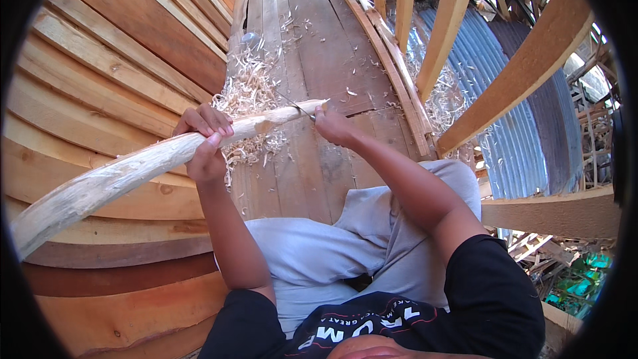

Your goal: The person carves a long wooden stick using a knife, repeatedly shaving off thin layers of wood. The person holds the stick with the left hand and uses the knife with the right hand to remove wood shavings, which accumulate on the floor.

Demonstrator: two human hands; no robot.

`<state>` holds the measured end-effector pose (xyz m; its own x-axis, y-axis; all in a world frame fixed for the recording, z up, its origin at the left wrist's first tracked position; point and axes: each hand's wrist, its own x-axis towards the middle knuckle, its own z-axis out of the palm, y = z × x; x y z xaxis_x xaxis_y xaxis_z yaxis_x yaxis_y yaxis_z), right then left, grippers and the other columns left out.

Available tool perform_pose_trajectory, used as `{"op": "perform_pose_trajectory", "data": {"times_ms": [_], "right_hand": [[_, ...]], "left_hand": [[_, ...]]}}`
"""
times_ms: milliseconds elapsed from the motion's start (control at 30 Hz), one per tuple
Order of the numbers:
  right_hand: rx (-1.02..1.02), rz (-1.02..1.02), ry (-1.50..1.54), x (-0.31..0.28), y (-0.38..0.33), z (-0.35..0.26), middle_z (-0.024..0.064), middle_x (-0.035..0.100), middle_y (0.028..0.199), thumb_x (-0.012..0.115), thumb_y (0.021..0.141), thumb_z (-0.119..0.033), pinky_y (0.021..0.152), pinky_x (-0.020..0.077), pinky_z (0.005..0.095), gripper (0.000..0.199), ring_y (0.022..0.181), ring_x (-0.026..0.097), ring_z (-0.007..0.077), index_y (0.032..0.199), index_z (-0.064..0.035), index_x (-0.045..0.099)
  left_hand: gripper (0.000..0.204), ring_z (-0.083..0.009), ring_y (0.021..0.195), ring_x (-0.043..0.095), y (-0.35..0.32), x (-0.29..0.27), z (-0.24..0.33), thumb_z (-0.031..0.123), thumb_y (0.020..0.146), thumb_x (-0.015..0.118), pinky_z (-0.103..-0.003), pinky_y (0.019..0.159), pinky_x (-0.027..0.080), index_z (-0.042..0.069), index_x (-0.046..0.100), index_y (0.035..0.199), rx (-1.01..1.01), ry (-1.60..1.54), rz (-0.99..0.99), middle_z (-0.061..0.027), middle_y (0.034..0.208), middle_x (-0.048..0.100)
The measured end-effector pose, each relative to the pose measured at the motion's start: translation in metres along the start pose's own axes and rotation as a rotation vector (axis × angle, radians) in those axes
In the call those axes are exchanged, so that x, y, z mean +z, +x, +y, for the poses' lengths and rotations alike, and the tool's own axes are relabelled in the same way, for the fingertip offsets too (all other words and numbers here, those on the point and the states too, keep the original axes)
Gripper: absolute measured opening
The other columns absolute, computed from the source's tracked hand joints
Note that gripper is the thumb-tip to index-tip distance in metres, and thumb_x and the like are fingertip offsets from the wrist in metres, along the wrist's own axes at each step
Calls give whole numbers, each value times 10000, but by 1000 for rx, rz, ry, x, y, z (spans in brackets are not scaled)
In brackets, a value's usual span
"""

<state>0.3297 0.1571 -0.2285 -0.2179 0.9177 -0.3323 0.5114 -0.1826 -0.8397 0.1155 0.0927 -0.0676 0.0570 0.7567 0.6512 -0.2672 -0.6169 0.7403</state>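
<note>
Head camera up on my feed: the long, pale, bark-stripped wooden pole [126, 176] runs from the lower left up toward the right, crossing ahead of the light grey trousers [306, 246], its thick end near the left rim and its narrow, freshly cut tip out to the right. I have the left hand [207, 149] wrapped round the shaft well back from that tip, fingers hooked over the far side and thumb pressed along the near one, so no gap is left. The right hand [332, 126] sits just beside the tip, plainly the nearer of the two, its fingers curled closed on a thin-bladed metal knife [290, 100] whose handle is hidden in the fist. What I judge everything turns on is the angle there: the blade slants forward and left from the fist, across the pole's long axis rather than along it. I can't tell how deeply the edge bites. Beyond the pole, curled cream wood shavings [246, 86] lie heaped on the worn brown plank floor [319, 33].
</note>
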Motion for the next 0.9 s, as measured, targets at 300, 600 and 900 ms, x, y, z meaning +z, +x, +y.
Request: {"op": "perform_pose_trajectory", "data": {"times_ms": [300, 600, 900], "right_hand": [[-147, 193, -169, 25, 5, -18, 302, 633, 900, 322, 927, -324, 848, 453, 522, 515, 883, 604, 475, 826, 58, 651], [-240, 267, -216, 38, -20, -59, 290, 615, 758, 351, 941, -297, 737, 468, 542, 509, 753, 597, 480, 676, 40, 626], [-83, 192, -162, 14, 21, 3, 286, 636, 935, 319, 931, -300, 844, 472, 501, 486, 894, 618, 438, 847, 37, 659]], "left_hand": [[139, -127, 547, 415, -3, -7, -20, 107, 753, 518, -298, 607, 382, 118, 424, 854, 193, -109, 175, -21, 621, 434], [168, -123, 495, 407, -5, -39, -14, 111, 783, 538, -297, 560, 391, 116, 371, 796, 158, -146, 164, -22, 566, 398], [170, -130, 472, 409, 1, -4, -18, 33, 734, 520, -304, 556, 409, 89, 367, 783, 137, -135, 89, -47, 559, 416]]}}
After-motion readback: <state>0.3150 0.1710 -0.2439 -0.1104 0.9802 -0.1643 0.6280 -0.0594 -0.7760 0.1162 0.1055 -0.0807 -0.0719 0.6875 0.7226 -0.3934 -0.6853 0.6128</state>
